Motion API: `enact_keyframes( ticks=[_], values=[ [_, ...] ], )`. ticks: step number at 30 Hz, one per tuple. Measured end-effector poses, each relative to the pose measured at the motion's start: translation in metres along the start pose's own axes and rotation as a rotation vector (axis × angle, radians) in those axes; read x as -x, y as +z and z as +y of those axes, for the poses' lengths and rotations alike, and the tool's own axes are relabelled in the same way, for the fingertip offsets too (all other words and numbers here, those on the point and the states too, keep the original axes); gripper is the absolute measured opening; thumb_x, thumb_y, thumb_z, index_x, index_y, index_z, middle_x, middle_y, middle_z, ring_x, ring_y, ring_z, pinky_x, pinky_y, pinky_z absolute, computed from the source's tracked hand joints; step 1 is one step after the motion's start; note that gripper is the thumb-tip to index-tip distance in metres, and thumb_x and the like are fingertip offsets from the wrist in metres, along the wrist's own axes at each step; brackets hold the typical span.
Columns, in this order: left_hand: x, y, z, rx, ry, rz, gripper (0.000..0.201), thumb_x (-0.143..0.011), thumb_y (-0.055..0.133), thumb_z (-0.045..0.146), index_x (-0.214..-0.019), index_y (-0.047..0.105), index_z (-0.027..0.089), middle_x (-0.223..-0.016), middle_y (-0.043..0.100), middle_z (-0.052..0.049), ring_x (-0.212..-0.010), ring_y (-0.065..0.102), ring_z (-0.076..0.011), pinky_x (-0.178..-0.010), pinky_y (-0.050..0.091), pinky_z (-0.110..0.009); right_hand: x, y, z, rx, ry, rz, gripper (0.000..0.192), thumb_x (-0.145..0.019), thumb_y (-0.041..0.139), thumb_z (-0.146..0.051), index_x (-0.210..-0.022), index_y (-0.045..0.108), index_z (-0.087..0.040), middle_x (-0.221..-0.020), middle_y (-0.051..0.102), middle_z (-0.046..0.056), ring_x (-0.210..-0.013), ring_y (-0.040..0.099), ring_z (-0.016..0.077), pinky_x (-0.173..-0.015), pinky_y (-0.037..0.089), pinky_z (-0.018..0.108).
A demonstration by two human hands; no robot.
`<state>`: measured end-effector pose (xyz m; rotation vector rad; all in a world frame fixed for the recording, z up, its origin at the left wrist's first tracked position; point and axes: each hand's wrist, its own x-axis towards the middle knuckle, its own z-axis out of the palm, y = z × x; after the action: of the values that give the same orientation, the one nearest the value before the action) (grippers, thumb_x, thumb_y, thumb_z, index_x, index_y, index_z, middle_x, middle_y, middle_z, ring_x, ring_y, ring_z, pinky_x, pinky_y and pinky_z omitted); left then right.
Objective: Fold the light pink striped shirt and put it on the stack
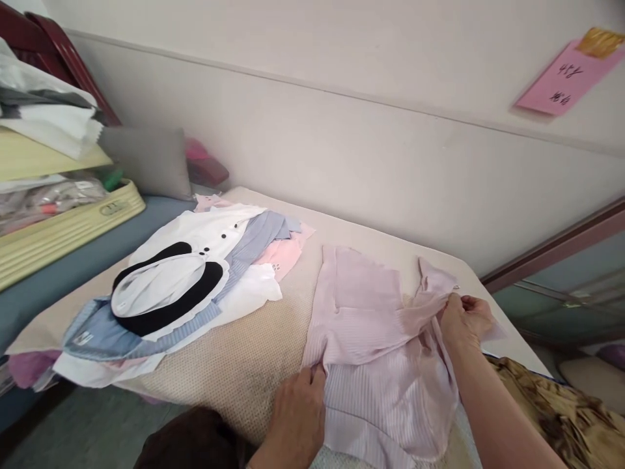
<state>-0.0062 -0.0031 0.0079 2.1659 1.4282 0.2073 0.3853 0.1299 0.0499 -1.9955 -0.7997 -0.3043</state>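
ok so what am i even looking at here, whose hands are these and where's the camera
The single picture comes from a camera worn on a person's head, looking forward and down at their own two bare hands; there is no machine. The left hand pinches the near edge of a pale pink ribbed knit top spread on a beige padded table. The right hand grips the top's far right corner. To the left lies a pile of folded white, blue and pink clothes. A pink paper note hangs on the wall.
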Motion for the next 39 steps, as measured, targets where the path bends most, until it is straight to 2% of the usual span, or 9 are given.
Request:
enact_keyframes(
  ticks=[5, 12, 16, 22, 26, 30, 35, 37, 39],
  values=[
    [-0.002, 0.010, -0.001, -0.080, 0.023, 0.048, 0.060, -0.088, 0.043, 0.008, -0.147, 0.049, 0.018, -0.122, 0.065, -0.015, -0.103, 0.064, -0.0294, -0.086, 0.051, -0.044, 0.010, 0.024, -0.034, 0.179, 0.094, -0.159, 0.026, -0.083, 0.056, -0.038, -0.098, 0.061, -0.018, -0.088, 0.068, 0.017, -0.091, 0.066, 0.0367, -0.086, 0.048, 0.052],
    [-0.006, 0.043, -0.011, -0.229, 0.174, 0.387, 0.046, -0.079, 0.055, 0.002, -0.118, 0.064, 0.023, -0.096, 0.070, -0.005, -0.078, 0.066, -0.0208, -0.066, 0.050, -0.033, 0.070, 0.147, -0.113, 0.147, -0.065, -0.655, 0.021, -0.084, 0.063, -0.040, -0.084, 0.067, -0.020, -0.083, 0.072, 0.010, -0.084, 0.067, 0.0238, -0.081, 0.049, 0.033],
    [-0.008, 0.049, -0.016, -0.275, 0.226, 0.583, 0.041, -0.077, 0.056, 0.000, -0.109, 0.063, 0.024, -0.085, 0.067, -0.001, -0.068, 0.062, -0.0178, -0.059, 0.048, -0.031, 0.074, 0.207, -0.141, 0.158, -0.027, -0.767, 0.028, -0.082, 0.066, -0.043, -0.084, 0.070, -0.015, -0.085, 0.073, 0.016, -0.084, 0.068, 0.0261, -0.075, 0.050, 0.033],
    [-0.006, 0.029, -0.011, -0.213, 0.210, 0.645, 0.025, -0.080, 0.057, 0.004, -0.099, 0.064, 0.019, -0.080, 0.058, -0.003, -0.069, 0.055, -0.0185, -0.059, 0.043, -0.032, 0.063, 0.257, -0.157, 0.128, -0.079, -0.832, 0.023, -0.083, 0.061, -0.029, -0.097, 0.071, -0.014, -0.097, 0.073, 0.015, -0.089, 0.067, 0.0243, -0.077, 0.050, 0.031],
    [-0.004, 0.024, -0.007, -0.258, 0.267, 0.698, 0.018, -0.082, 0.059, 0.003, -0.090, 0.063, 0.019, -0.075, 0.054, -0.001, -0.065, 0.049, -0.0165, -0.058, 0.036, -0.032, 0.067, 0.262, -0.160, 0.116, -0.163, -0.808, 0.026, -0.090, 0.054, -0.031, -0.106, 0.067, -0.016, -0.109, 0.070, 0.014, -0.100, 0.064, 0.0237, -0.089, 0.048, 0.034],
    [-0.003, 0.021, -0.006, -0.177, 0.253, 0.641, 0.015, -0.075, 0.061, 0.008, -0.085, 0.061, 0.019, -0.077, 0.056, -0.003, -0.068, 0.050, -0.0185, -0.059, 0.037, -0.034, 0.073, 0.240, -0.165, 0.137, -0.227, -0.780, 0.033, -0.092, 0.055, -0.037, -0.114, 0.062, -0.014, -0.114, 0.067, 0.017, -0.103, 0.062, 0.0275, -0.092, 0.047, 0.041],
    [0.003, -0.015, -0.004, 0.155, -0.028, 0.398, 0.009, -0.077, 0.055, 0.013, -0.076, 0.054, 0.022, -0.078, 0.057, -0.005, -0.074, 0.053, -0.0195, -0.065, 0.043, -0.035, 0.103, 0.192, -0.159, 0.147, -0.466, -0.694, 0.048, -0.100, 0.043, -0.043, -0.136, 0.050, -0.013, -0.142, 0.052, 0.023, -0.132, 0.045, 0.0339, -0.109, 0.034, 0.049],
    [0.004, -0.027, -0.003, 0.213, -0.126, 0.368, 0.015, -0.083, 0.048, 0.011, -0.082, 0.058, 0.022, -0.082, 0.058, -0.006, -0.077, 0.054, -0.0194, -0.069, 0.045, -0.035, 0.124, 0.177, -0.150, 0.184, -0.616, -0.730, 0.057, -0.103, 0.034, -0.049, -0.145, 0.044, -0.011, -0.154, 0.043, 0.022, -0.143, 0.033, 0.0339, -0.114, 0.027, 0.051],
    [0.004, -0.029, 0.000, 0.185, -0.094, 0.341, 0.020, -0.082, 0.046, 0.008, -0.085, 0.060, 0.022, -0.089, 0.060, -0.007, -0.085, 0.055, -0.0213, -0.075, 0.047, -0.037, 0.142, 0.170, -0.142, 0.269, -0.666, -0.829, 0.067, -0.103, 0.027, -0.054, -0.154, 0.034, -0.011, -0.164, 0.028, 0.019, -0.151, 0.021, 0.0324, -0.119, 0.019, 0.053]
  ],
)
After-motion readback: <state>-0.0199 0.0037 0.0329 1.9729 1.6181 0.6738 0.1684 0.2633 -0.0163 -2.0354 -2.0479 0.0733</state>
